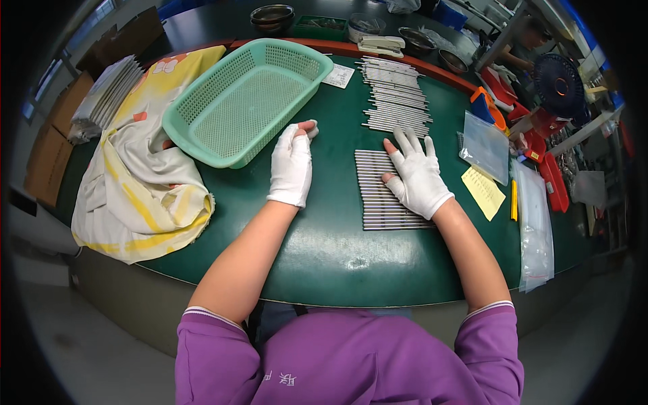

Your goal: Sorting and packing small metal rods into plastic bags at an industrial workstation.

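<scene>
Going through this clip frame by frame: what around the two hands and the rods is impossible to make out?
All in the head view:
- Near row of rods: partly hidden by the right hand.
- Left hand: palm turned away, hidden by its own back.
- Yellow note: writing too small.
- White bag: cut off by the top edge.

The right hand (418, 173), toward two o'clock, hides part of the lower rods (381, 210). Writing on the white slip (339, 76) at twelve o'clock and the yellow note (483, 192) at three is too small to read. A co-worker (528, 48) at two is blurred; the lower edge cuts the shirt (358, 358) at six.
</scene>
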Action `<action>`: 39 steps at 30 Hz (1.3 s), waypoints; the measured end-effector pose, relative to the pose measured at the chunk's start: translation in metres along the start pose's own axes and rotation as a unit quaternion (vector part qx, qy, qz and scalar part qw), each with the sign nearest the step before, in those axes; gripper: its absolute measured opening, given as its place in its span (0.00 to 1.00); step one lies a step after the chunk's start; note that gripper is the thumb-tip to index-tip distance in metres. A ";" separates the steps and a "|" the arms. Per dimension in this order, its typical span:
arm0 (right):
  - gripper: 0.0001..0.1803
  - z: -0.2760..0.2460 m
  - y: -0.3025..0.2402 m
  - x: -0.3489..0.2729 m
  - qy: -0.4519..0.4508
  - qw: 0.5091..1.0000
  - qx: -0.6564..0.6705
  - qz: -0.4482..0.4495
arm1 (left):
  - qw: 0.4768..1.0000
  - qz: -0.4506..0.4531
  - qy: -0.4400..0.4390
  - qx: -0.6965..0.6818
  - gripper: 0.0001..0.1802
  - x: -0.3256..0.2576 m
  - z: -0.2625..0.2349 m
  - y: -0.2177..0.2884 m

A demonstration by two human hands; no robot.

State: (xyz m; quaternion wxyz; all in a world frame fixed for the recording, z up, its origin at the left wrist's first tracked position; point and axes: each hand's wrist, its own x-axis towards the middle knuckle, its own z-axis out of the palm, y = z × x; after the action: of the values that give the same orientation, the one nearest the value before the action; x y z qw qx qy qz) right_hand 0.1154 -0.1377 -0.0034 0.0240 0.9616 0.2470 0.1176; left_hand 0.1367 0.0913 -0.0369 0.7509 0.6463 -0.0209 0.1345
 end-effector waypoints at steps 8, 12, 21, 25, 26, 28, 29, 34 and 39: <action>0.35 -0.014 -0.017 -0.032 -0.027 0.998 0.047 -0.011 | 1.000 -0.005 -0.017 0.011 0.21 -0.001 -0.001 0.003; 0.35 -0.023 -0.026 -0.044 -0.034 0.998 0.052 -0.017 | 1.000 -0.006 -0.018 0.014 0.21 0.000 -0.002 0.003; 0.38 -0.038 -0.041 -0.072 -0.053 0.994 0.095 -0.026 | 0.999 0.005 -0.028 0.031 0.20 0.001 -0.004 0.001; 0.39 -0.042 -0.047 -0.083 -0.059 0.993 0.098 -0.022 | 0.983 0.047 -0.130 0.122 0.20 -0.006 0.000 0.009; 0.39 -0.043 -0.049 -0.086 -0.060 0.993 0.098 -0.021 | 0.965 0.066 -0.191 0.166 0.19 -0.010 0.002 0.013; 0.39 -0.048 -0.052 -0.091 -0.072 0.992 0.101 -0.029 | 0.943 0.113 -0.275 0.149 0.18 -0.017 0.006 0.007; 0.39 -0.050 -0.052 -0.093 -0.074 0.991 0.104 -0.033 | 0.911 0.173 -0.300 0.225 0.19 -0.019 0.009 0.007; 0.39 -0.053 -0.058 -0.104 -0.080 0.990 0.109 -0.033 | 0.840 0.233 -0.365 0.327 0.24 -0.025 0.013 0.012; 0.38 -0.048 -0.054 -0.102 -0.072 0.991 0.108 -0.037 | 0.841 0.238 -0.361 0.326 0.24 -0.026 0.013 0.013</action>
State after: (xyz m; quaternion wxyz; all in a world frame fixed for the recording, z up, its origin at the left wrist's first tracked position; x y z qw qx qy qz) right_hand -0.0081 -0.1399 0.0159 -0.0577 0.9548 0.2910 0.0198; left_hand 0.1105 0.0754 -0.0272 0.3809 0.8316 -0.3988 0.0651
